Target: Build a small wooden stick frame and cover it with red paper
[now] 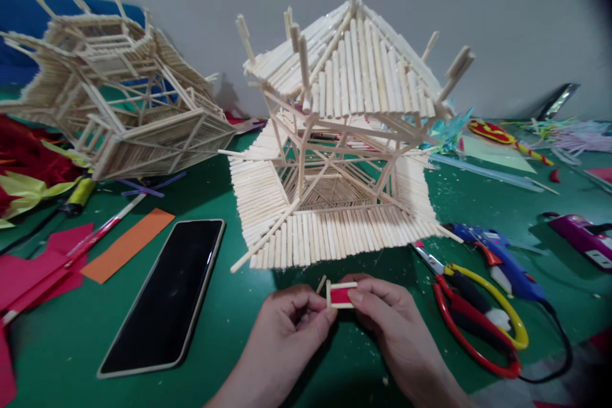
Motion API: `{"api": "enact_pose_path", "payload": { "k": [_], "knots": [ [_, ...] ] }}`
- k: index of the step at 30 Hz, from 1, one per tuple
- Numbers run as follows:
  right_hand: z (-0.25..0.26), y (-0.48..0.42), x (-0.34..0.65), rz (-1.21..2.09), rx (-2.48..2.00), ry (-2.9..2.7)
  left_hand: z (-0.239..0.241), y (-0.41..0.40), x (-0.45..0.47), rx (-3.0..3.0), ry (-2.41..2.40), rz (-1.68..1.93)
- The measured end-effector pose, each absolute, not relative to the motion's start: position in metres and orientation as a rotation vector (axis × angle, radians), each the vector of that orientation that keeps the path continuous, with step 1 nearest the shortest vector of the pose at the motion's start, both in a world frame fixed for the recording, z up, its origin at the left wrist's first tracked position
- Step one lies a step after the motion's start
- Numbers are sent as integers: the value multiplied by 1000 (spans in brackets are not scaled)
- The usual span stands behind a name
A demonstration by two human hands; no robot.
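Note:
Between my two hands is a small rectangular frame of pale wooden sticks with a red panel (340,295) inside it. My left hand (297,319) is closed, its thumb and finger pinching the frame's left end. A short stick (322,284) juts up beside those fingertips; whether they grip it too I cannot tell. My right hand (389,312) is closed on the right end, thumb on the red panel, covering that end. Right behind my hands stands a pagoda-like model (335,229) of wooden sticks with a pointed roof and a wide lower skirt.
A second stick model (157,140) lies tipped at the back left. A phone (165,299), an orange strip (128,245) and red paper (43,280) are on the left. On the right are red-and-yellow-handled scissors (519,331), a blue glue gun (511,261) and a purple device (581,236).

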State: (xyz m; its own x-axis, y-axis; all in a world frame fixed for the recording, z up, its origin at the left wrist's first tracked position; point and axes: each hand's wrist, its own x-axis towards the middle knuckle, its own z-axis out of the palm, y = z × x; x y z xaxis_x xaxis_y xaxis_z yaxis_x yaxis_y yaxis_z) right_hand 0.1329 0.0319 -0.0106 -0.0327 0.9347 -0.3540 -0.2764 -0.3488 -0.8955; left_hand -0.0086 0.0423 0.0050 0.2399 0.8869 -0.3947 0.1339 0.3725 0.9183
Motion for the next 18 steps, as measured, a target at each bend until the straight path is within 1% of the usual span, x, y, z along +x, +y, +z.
{"api": "enact_pose_path", "payload": {
  "k": [9,18],
  "knots": [
    [-20,32,136,1596,-1326,-776,-1,41,-10,1046,1216,720],
    [-4,34,134,1715,-1233,-822,2,45,-9,903,1169,767]
  ]
}}
